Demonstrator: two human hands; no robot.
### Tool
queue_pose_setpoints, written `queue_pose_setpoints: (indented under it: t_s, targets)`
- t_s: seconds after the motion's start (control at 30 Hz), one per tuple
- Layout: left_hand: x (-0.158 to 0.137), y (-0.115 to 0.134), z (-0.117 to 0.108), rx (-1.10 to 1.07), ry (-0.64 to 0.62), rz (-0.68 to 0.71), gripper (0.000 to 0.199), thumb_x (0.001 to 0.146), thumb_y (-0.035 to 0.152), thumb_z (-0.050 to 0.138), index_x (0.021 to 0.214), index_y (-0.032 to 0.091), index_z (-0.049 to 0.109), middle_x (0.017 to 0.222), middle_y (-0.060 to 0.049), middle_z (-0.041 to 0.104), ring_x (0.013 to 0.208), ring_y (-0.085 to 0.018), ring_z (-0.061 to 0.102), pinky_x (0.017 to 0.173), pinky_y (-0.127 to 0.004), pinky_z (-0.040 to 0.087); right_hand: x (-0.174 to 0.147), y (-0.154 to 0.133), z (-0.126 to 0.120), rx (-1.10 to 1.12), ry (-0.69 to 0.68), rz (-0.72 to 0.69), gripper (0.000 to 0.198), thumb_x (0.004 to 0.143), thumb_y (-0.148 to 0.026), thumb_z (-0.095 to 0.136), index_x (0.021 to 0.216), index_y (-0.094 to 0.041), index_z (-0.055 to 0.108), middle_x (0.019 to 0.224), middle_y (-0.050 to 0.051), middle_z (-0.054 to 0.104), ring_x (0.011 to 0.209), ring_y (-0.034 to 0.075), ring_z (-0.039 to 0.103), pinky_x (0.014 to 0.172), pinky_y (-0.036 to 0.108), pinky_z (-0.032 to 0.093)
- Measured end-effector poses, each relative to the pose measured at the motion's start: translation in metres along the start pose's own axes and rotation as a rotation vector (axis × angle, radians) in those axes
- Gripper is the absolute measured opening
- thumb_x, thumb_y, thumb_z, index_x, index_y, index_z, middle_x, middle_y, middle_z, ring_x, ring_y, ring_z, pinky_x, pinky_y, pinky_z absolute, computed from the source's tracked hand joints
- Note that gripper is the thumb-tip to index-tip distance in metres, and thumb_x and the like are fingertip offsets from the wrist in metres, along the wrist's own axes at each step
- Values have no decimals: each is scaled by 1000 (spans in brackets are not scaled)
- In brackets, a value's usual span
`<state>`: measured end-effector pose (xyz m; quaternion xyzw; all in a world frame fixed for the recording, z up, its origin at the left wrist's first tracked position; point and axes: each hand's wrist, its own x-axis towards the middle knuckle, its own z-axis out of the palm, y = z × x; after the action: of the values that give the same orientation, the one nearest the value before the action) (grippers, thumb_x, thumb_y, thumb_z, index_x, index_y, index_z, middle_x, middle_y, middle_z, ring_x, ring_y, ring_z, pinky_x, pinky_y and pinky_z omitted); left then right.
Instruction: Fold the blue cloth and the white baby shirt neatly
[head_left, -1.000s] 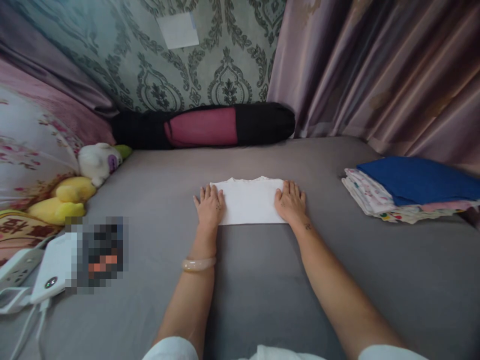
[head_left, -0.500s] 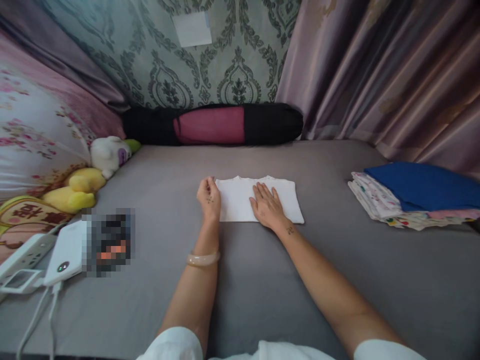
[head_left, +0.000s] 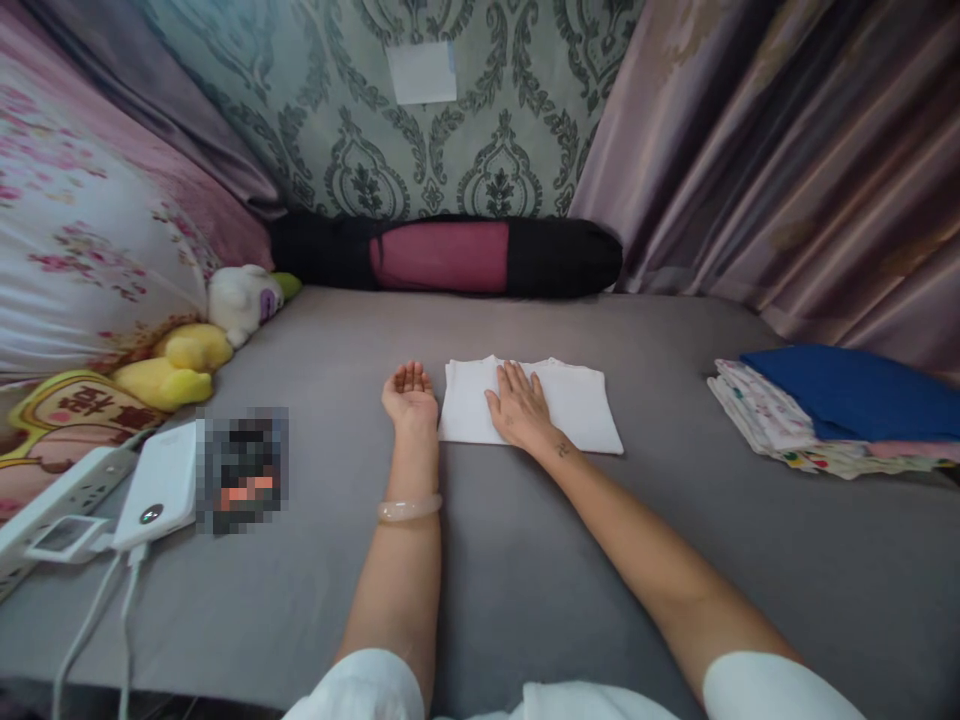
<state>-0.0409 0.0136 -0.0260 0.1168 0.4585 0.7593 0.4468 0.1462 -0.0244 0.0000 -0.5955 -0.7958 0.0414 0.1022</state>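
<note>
A white folded cloth (head_left: 577, 405), perhaps a garment, lies flat on the grey sheet, its top edge slightly uneven. My right hand (head_left: 519, 408) rests palm down on its left-middle part, fingers stretched out. Just off the cloth's left edge is my left hand (head_left: 411, 395), turned palm up with the fingers a little curled and nothing in them. A pale bangle (head_left: 409, 510) circles my left forearm.
At right stands a stack of folded clothes with a blue piece (head_left: 847, 395) on top. A black and pink bolster-shaped bag (head_left: 442, 256) lies along the wall. To the left are plush toys (head_left: 244, 303), a white power bank (head_left: 159, 478), a power strip (head_left: 64, 510) and cables.
My left hand has turned from a closed hand at the cloth's left edge to palm up, with fingers loosened. My right hand has slid slightly left over the cloth. The view has shifted a little.
</note>
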Motion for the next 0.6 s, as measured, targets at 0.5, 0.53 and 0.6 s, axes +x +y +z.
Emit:
queue_pose_setpoints:
  t_s: [0.5, 0.53, 0.6]
  targets:
    - [1, 1, -1, -147, 73, -42, 21, 80, 26, 33, 74, 21, 53, 85, -9, 65, 96, -17, 64, 72, -27, 50, 12, -18, 8, 11, -5, 34, 58, 99, -37, 24, 145, -2, 33, 153, 17, 27, 143, 27, 18, 115, 46, 11]
    - [1, 2, -1, -175, 89, -49, 21, 79, 25, 34, 74, 21, 54, 83, -9, 65, 94, -17, 64, 71, -28, 50, 15, -22, 8, 17, -2, 32, 58, 99, -37, 25, 145, -2, 32, 154, 17, 26, 143, 27, 18, 115, 46, 11]
    - [-1, 3, 0, -225, 105, -74, 20, 79, 23, 34, 74, 21, 54, 79, -8, 64, 89, -16, 64, 70, -27, 49, 21, -28, 10, 28, 2, 43, 59, 99, -38, 26, 145, -2, 32, 154, 17, 25, 143, 27, 18, 115, 46, 11]
